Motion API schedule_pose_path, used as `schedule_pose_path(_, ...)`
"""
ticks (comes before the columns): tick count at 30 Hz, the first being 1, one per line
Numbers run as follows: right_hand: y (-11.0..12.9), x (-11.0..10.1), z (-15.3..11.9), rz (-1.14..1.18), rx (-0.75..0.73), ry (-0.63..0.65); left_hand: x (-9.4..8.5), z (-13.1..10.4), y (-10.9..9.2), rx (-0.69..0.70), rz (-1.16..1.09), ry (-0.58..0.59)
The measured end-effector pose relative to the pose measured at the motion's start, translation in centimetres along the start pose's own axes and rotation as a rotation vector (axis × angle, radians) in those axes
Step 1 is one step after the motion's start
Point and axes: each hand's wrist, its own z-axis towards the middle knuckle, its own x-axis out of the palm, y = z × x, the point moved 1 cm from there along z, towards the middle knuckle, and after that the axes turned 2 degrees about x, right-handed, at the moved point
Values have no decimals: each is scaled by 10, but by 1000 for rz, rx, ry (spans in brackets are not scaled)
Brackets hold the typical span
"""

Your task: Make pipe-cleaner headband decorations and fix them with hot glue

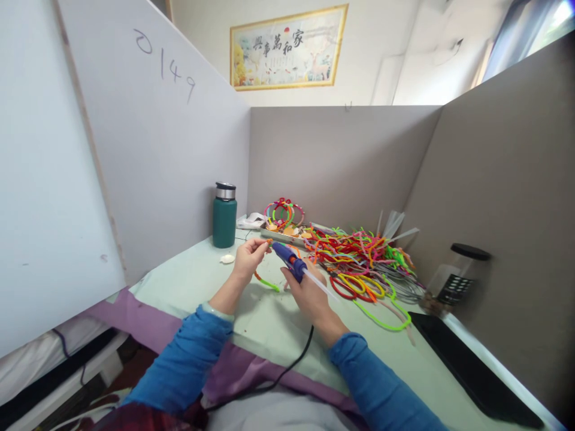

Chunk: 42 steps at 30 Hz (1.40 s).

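Fingers of L hand (250, 258) pinched narrow on a small orange fuzzy piece (270, 241), ctr of frame. R hand (309, 294) wrapped round blue glue gun (287, 257), its tip near the piece; can't tell if trigger's squeezed. Prob. a gluing step; next move calls for steady aim, fingertips clear. Fuzzy stems (350, 248) piled ctr-right.

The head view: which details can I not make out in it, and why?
All in the head view:
- Handle of the blue glue gun: mostly hidden by the right hand.
- Orange piece: too small, partly covered by fingers of the left hand.
- Contents of the jar: blurred, partly behind the black label.
- Small writing on the framed picture: too small.
- Window: cut off by the edge.
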Motion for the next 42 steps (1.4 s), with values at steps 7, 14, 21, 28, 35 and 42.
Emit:
schedule_pose_path(7, 0, 0, 0, -30, -27, -36, -1, 1, 2, 1, -5, 6)
schedule_pose_path(14, 0, 0, 0, -33, -29, -29, -2, 1, 3, 14, 8, 13)
schedule_pose_path(21, 2, -1, 1, -58, -16, -20, -1, 1, 2, 10, 5, 13)
schedule_pose_path(28, 1, -1, 0, -62, -42, -14, 0, 0, 0, 5, 1, 14)
schedule_pose_path(35, 1, -2, 1, -50, -35, -24, 1, 0, -2, 0, -6, 12)
schedule_pose_path(42, 0, -2, 1, -65, -28, -33, -1, 0, 1, 5, -1, 14)
